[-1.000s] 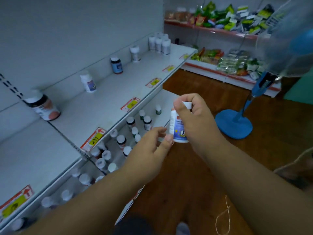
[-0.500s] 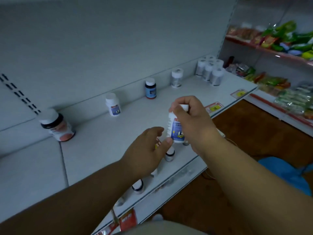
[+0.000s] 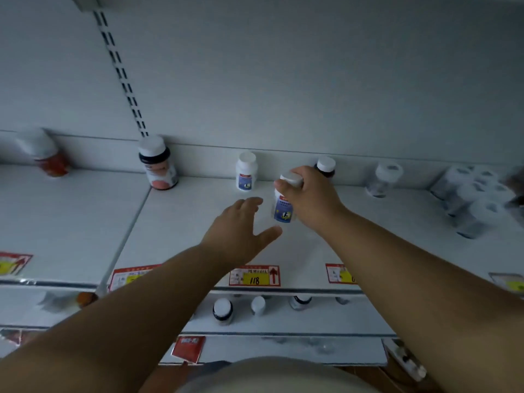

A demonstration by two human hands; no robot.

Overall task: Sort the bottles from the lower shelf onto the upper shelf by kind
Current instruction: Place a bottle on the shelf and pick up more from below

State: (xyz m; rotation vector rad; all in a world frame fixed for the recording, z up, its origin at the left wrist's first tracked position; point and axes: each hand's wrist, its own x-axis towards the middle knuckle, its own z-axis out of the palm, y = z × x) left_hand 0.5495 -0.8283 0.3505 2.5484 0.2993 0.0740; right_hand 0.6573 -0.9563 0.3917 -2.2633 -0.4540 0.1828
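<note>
- Over upper shelf [image 3: 326, 251], centre: white bottle, blue label [image 3: 284, 207], gripped at cap by right hand [image 3: 310, 195].
- At 9 o'clock of it: left hand [image 3: 241, 231], fingers spread, holding nothing.
- At 11 o'clock: matching bottle [image 3: 246, 171], upright against back wall.
- Lower shelf [image 3: 368, 316], 6 o'clock: several bottles.

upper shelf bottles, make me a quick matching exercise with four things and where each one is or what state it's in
Things:
1. white bottle with blue label
2. matching white bottle
3. dark bottle with pink label
4. left hand

Places or states:
a. standing at the back wall, near the shelf's left edge
b. open, fingers spread, holding nothing
c. gripped near the cap by the right hand
d. standing alone at the back wall, just left of the held bottle

Pairs: 1-c, 2-d, 3-a, 4-b
</note>
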